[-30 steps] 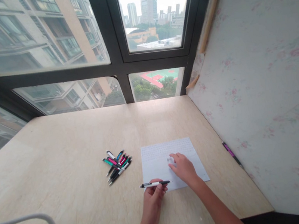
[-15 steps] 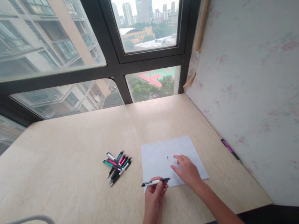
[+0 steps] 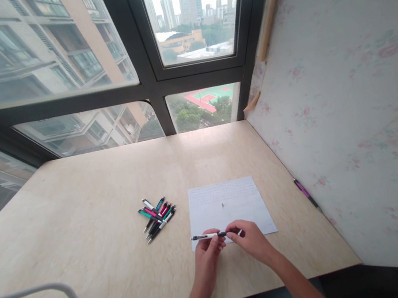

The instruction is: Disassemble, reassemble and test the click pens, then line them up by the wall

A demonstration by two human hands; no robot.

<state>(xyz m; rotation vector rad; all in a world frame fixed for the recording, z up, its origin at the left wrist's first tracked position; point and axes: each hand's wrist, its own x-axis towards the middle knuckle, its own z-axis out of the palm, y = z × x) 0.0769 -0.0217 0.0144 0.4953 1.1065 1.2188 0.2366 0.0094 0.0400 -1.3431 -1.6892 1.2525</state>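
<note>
My left hand (image 3: 208,258) holds a white and black pen (image 3: 206,236) level, thumb and fingers closed around its barrel. At the pen's right-hand end, my right hand (image 3: 249,239) pinches the tip, which its fingers cover. Both hands are over the lower part of a sheet of paper (image 3: 209,213) with faint lines of writing across its top. A tiny dark piece (image 3: 222,204) lies on the paper beyond the hands; it is too small to name for sure.
Several pens (image 3: 159,219) in mixed colours lie in a crossed pile left of the paper. A purple and black pen (image 3: 306,194) rests along the wall. A grey cable (image 3: 60,288) curves over the near left of the beige tabletop (image 3: 101,225). Windows stand behind.
My right hand has come down from above the paper to the pen's tip and closed on it. My left hand keeps hold of the pen. The view has shifted slightly.
</note>
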